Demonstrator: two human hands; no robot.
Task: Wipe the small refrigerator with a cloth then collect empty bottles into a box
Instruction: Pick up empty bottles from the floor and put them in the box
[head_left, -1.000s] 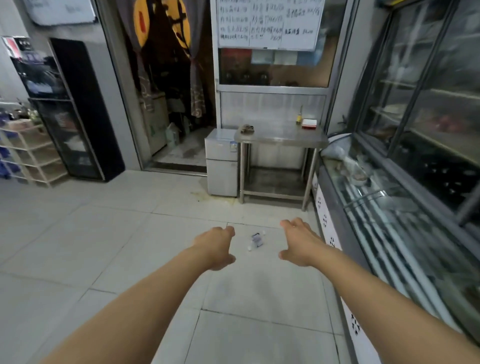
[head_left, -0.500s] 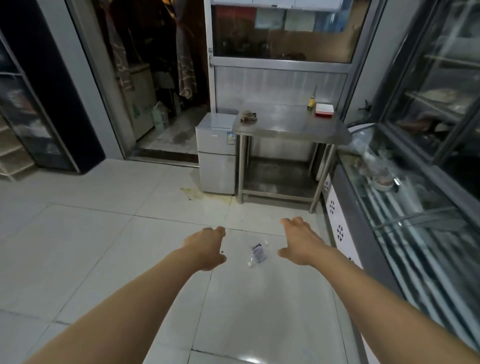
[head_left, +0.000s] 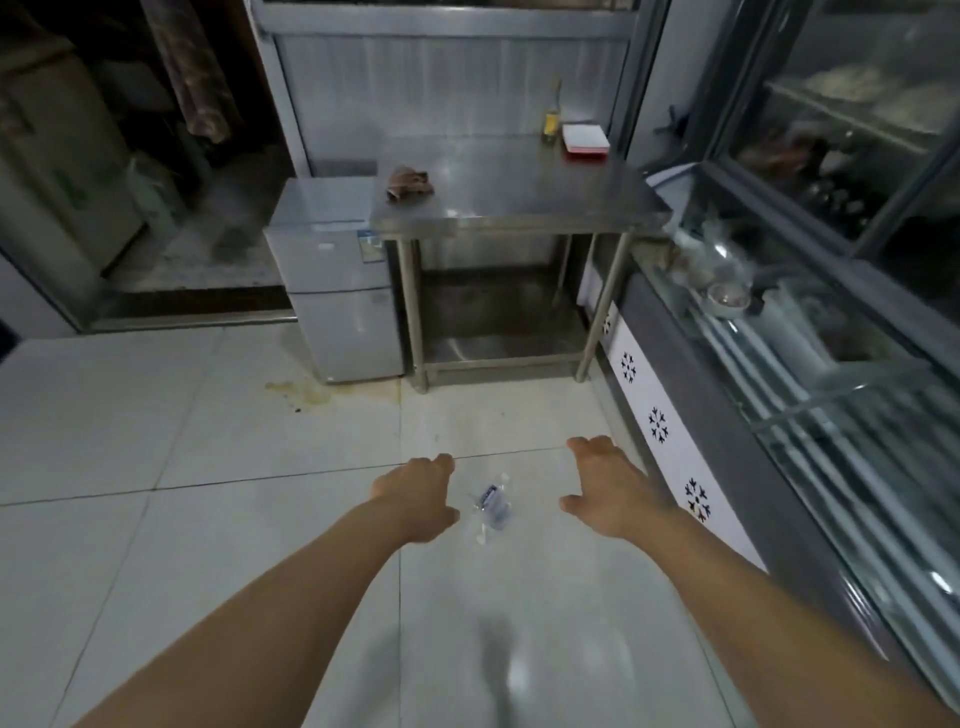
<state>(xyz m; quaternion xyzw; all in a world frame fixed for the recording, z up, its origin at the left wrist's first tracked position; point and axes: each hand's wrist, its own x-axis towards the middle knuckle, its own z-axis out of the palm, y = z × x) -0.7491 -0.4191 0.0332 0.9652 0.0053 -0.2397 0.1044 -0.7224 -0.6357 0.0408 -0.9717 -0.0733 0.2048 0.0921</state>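
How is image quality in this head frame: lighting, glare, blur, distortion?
Head view: dim, bluish indoor light; glare patches on the floor tiles and steel table; wide-angle bending at the display freezer; background and small refrigerator slightly soft; left hand, right hand and crushed bottle readable.

text: none showing legibly | bottle (head_left: 492, 505) label, lower centre: blurring blue, unreadable | small refrigerator (head_left: 340, 291) sticker, centre left: too small to read
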